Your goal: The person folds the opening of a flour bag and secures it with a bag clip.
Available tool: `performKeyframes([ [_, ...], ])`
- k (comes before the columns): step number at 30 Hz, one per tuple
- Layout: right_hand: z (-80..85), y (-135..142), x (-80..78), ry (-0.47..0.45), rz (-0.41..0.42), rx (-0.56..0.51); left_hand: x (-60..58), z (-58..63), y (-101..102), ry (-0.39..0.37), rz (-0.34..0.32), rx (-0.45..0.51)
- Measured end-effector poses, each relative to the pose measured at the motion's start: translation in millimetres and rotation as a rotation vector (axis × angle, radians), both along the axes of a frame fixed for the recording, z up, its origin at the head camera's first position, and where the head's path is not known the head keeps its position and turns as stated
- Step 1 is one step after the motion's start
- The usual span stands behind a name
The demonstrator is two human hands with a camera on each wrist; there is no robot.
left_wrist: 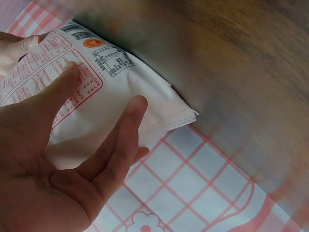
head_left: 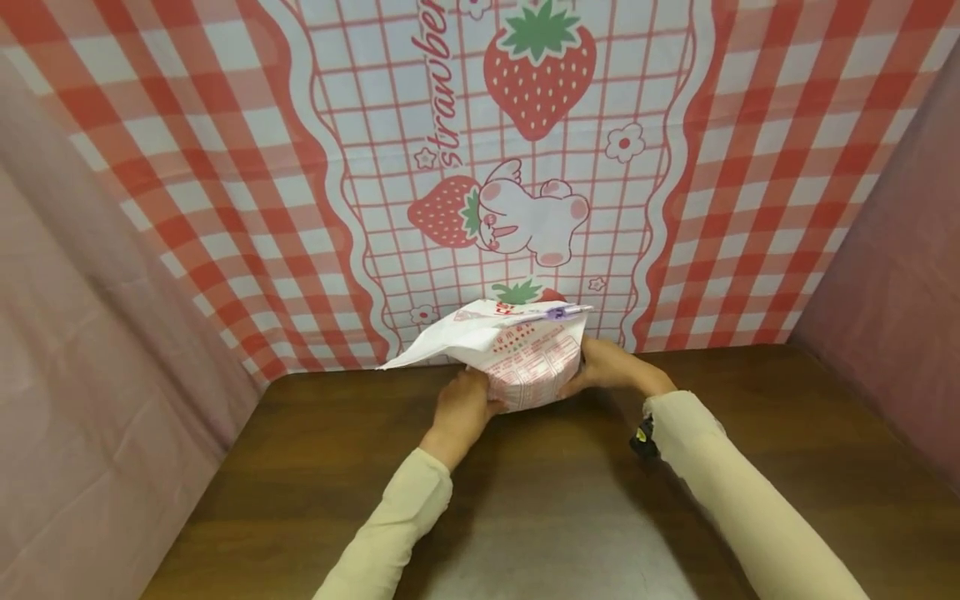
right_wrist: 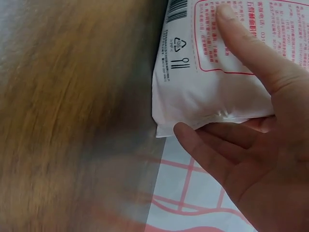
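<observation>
A plump white food bag (head_left: 536, 367) with red print is at the back of the table in the head view. Its loose top flap leans to the left, and a purple and white bag clip (head_left: 558, 313) runs along the top. My left hand (head_left: 460, 408) grips the bag's left side. In the left wrist view, the thumb of that hand lies on the printed front and its fingers bend along the side. On the opposite side my right hand (head_left: 611, 367) holds the bag, thumb on the front (right_wrist: 227, 48), fingers around the side edge (right_wrist: 231, 135).
The brown wooden table (head_left: 337, 467) spreads toward me and to both sides. Right behind the bag hangs a red and white strawberry-print cloth (head_left: 637, 217). Plain pink cloths (head_left: 90, 375) flank the table left and right.
</observation>
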State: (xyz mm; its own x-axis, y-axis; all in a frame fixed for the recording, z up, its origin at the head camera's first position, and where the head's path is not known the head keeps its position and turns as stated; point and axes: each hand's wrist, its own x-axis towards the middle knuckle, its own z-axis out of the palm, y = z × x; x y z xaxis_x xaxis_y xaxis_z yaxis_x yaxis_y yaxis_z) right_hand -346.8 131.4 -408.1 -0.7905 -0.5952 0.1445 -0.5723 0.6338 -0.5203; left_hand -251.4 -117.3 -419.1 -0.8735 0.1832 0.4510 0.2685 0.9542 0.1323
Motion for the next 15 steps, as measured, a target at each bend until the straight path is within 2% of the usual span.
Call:
performKeyframes([
  [5,-2.4,-4,1.2,-0.025,0.005,-0.045,-0.3,0.1,-4,0.008,0.01,0.011],
  [8,-0.4,-4,5.1,-0.028,-0.007,-0.079,-0.6,-0.4,-7,0.058,0.006,0.009],
  [11,-1.1,-1,18.9,0.013,-0.052,-0.046,5.1,-3.2,-11,0.067,-0.024,0.037],
  [15,-5.4,2,46.3,0.121,-0.092,0.033,21.6,-4.3,-17,0.054,-0.132,0.083],
])
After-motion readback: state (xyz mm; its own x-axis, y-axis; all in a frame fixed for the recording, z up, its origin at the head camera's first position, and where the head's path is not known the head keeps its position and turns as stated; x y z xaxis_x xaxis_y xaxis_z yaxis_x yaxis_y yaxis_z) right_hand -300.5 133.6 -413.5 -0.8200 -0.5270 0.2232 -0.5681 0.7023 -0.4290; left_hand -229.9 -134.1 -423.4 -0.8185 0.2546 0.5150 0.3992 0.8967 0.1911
